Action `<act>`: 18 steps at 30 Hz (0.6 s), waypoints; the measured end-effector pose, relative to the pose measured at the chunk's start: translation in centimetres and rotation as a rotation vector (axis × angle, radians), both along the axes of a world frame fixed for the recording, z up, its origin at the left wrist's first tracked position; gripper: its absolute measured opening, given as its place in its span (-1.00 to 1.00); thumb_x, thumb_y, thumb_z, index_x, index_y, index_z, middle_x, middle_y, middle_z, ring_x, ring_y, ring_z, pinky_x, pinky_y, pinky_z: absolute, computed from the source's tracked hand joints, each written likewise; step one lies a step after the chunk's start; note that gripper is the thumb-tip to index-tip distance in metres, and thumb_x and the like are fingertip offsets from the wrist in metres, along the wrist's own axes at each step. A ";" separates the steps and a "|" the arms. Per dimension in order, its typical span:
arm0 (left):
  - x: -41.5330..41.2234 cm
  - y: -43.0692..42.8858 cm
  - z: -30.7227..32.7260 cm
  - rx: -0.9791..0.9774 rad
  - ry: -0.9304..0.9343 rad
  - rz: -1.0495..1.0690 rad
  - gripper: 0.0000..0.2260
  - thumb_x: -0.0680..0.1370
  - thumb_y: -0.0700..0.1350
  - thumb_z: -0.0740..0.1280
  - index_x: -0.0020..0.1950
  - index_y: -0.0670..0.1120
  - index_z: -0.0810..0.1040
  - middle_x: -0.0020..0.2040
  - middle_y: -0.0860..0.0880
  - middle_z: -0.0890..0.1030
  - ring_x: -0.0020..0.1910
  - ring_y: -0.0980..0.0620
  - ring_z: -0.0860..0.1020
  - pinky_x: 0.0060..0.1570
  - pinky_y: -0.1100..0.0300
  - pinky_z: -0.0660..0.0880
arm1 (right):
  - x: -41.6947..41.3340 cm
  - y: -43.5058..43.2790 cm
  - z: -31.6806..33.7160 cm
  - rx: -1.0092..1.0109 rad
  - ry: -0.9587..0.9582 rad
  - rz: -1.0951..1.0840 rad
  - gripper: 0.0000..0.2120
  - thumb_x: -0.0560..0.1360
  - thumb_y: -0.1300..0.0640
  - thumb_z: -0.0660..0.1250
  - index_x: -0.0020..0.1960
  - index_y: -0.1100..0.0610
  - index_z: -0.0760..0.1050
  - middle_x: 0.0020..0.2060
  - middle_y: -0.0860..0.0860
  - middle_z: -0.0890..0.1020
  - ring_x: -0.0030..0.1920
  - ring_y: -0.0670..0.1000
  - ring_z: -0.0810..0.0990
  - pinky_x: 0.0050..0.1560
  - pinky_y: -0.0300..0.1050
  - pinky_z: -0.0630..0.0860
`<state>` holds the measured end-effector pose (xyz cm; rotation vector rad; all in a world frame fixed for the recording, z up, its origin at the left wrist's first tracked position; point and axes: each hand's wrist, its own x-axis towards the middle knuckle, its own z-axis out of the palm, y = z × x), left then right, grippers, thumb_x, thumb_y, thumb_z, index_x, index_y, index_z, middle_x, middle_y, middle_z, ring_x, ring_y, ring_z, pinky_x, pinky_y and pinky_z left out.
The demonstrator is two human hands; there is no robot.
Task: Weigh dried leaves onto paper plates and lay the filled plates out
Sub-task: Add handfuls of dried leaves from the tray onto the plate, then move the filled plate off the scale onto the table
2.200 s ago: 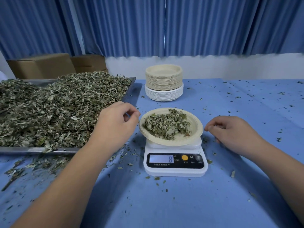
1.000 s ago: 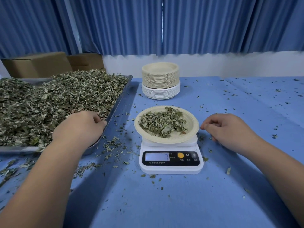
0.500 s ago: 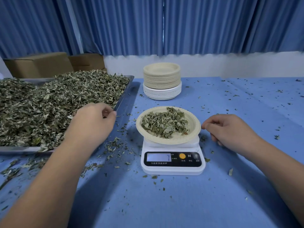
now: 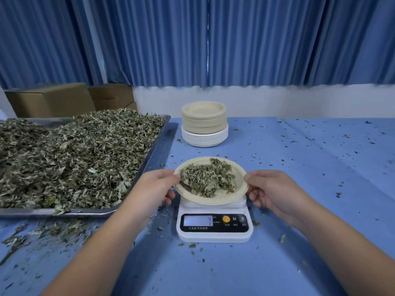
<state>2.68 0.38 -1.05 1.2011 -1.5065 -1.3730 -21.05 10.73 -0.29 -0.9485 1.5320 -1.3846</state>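
head | paper plate (image 4: 213, 201) of dried leaves (image 4: 207, 180) tilted just over scale (image 4: 214, 235) on desk (image 4: 299, 167), contact unclear | left hand (image 4: 154, 189): fingers (image 4: 166, 178) clamped on left rim | right hand (image 4: 275, 193): fingers clamped on right rim | leaf tray (image 4: 154, 149) at left, plate stack (image 4: 204, 124) behind

Left hand (image 4: 152, 189), right hand (image 4: 275, 193) pinch leaf-filled plate (image 4: 237, 196) rims over scale (image 4: 214, 233).
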 end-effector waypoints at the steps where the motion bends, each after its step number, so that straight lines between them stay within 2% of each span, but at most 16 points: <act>1: -0.1 0.4 0.1 0.011 0.030 0.005 -0.79 0.55 -0.12 0.37 0.18 -0.09 0.56 -0.30 -0.08 0.56 -0.36 0.01 0.47 -0.32 0.11 0.43 | 0.1 0.1 0.2 -0.008 -0.029 0.003 -0.83 0.57 0.28 0.28 -0.14 0.33 0.57 -0.43 0.09 0.51 -0.50 -0.05 0.44 -0.53 -0.23 0.38; 6: -0.8 2.4 1.6 0.021 0.174 -0.004 -0.73 0.56 -0.25 0.33 0.25 -0.10 0.51 -0.26 -0.15 0.53 -0.41 0.03 0.44 -0.36 0.12 0.38 | 1.0 1.5 1.9 -0.084 -0.137 0.014 -0.86 0.56 0.30 0.27 -0.12 0.30 0.57 -0.44 0.07 0.51 -0.49 -0.05 0.44 -0.53 -0.24 0.38; 8: -0.8 2.8 2.6 0.002 0.170 -0.004 -0.72 0.54 -0.26 0.34 0.24 -0.08 0.50 -0.27 -0.14 0.57 -0.41 0.01 0.44 -0.37 0.10 0.38 | 1.5 2.0 2.7 -0.103 -0.183 0.029 -0.88 0.56 0.30 0.27 -0.11 0.27 0.56 -0.46 0.04 0.51 -0.50 -0.06 0.43 -0.53 -0.26 0.37; 12: -1.1 2.2 6.1 -0.053 0.135 -0.038 -0.65 0.51 -0.26 0.37 0.26 -0.05 0.43 -0.14 -0.24 0.64 -0.35 -0.01 0.49 -0.39 0.10 0.41 | 1.5 1.8 5.0 -0.129 -0.205 0.050 -0.90 0.56 0.28 0.28 -0.10 0.26 0.54 -0.46 0.02 0.50 -0.49 -0.07 0.43 -0.52 -0.26 0.36; 14: -1.6 1.2 8.0 -0.054 0.162 -0.068 -0.64 0.51 -0.26 0.37 0.27 -0.07 0.43 -0.16 -0.22 0.62 -0.40 0.02 0.49 -0.43 0.13 0.41 | 0.9 0.9 6.5 -0.138 -0.213 0.042 -0.91 0.56 0.28 0.27 -0.07 0.28 0.54 -0.45 0.03 0.49 -0.48 -0.07 0.43 -0.52 -0.26 0.37; 18: -3.8 -2.7 10.4 0.019 0.236 -0.154 -0.70 0.58 -0.25 0.30 0.31 -0.16 0.44 -0.18 -0.23 0.52 -0.46 0.03 0.44 -0.51 0.20 0.38 | -1.4 -2.4 8.7 -0.159 -0.241 0.003 -0.90 0.55 0.27 0.27 -0.14 0.25 0.49 -0.44 0.04 0.45 -0.49 -0.07 0.41 -0.53 -0.28 0.36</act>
